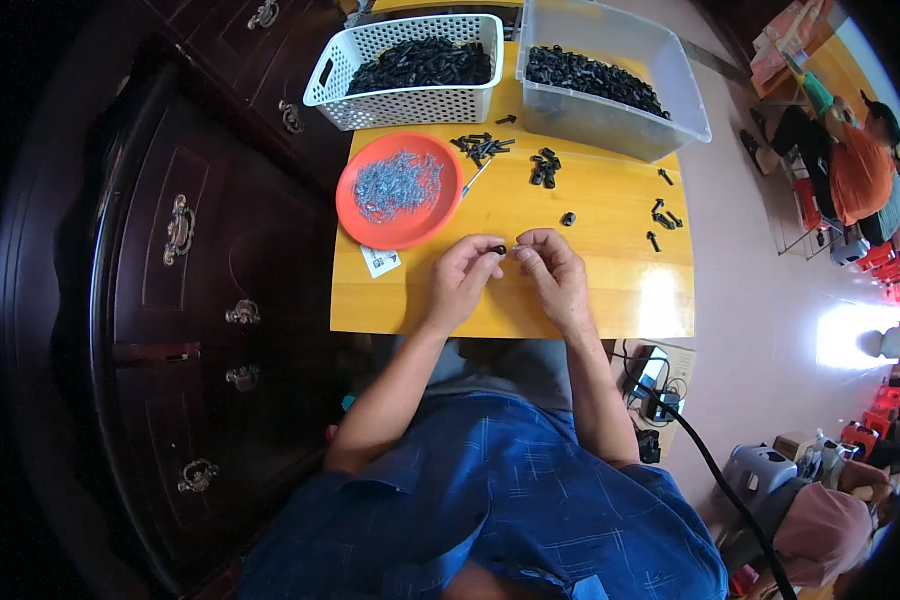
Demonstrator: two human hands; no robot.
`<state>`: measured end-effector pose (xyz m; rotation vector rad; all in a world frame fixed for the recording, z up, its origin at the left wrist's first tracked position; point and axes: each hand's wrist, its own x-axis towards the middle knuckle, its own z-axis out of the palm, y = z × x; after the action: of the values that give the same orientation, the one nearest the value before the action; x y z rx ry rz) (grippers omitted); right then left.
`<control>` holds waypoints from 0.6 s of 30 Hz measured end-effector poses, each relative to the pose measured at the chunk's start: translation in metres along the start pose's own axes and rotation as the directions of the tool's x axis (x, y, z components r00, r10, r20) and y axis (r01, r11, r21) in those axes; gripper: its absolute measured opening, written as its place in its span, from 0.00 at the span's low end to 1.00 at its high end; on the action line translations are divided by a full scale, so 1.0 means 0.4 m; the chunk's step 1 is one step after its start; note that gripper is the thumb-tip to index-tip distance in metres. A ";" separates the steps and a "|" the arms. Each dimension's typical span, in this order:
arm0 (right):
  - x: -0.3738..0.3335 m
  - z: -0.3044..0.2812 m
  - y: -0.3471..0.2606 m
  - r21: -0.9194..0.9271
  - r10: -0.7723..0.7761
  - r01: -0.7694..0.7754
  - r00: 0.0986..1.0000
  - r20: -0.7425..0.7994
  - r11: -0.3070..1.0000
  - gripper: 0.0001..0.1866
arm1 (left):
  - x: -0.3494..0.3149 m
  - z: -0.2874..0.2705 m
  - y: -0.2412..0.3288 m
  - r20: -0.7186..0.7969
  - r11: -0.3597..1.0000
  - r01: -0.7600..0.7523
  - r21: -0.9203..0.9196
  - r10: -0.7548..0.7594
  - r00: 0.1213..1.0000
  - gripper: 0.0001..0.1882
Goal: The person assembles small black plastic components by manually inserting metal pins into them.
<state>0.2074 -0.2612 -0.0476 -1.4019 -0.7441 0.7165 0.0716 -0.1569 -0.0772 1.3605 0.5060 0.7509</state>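
Observation:
My left hand (462, 278) pinches a small black plastic part (500, 249) between thumb and fingertips, just above the yellow table (410, 305). Close beside it, my right hand (553, 277) has thumb and forefinger pressed together; what lies in that pinch is too small to make out. The fingertips of both hands nearly meet. Beyond them sits a single short black piece (568, 219). A red-orange plate (347, 208) of small silvery metal pieces (395, 187) stands to the left.
Behind are a white perforated basket (410, 106) and a translucent bin (610, 133), both holding many black parts. Small black piles (482, 148) and loose black pieces (664, 216) lie on the table. Dark drawers (160, 240) flank the left; a black cable (715, 460) runs at right.

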 end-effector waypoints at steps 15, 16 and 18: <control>-0.020 -0.012 -0.010 -0.098 -0.008 0.011 1.000 0.029 0.995 0.03 | 0.002 -0.006 -0.009 0.115 0.995 0.009 -0.101 0.003 0.993 0.07; -0.018 -0.012 -0.013 -0.151 -0.037 0.040 0.999 0.025 0.988 0.03 | 0.001 -0.008 -0.010 0.124 0.996 0.011 -0.090 0.000 0.992 0.07; -0.016 -0.015 -0.024 -0.117 0.003 0.005 0.998 0.069 0.993 0.04 | 0.000 -0.013 -0.013 0.128 0.997 0.009 -0.081 0.001 0.992 0.07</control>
<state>0.2083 -0.2702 -0.0383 -1.4891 -0.8523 0.7330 0.0689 -0.1535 -0.0832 1.3220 0.3727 0.6693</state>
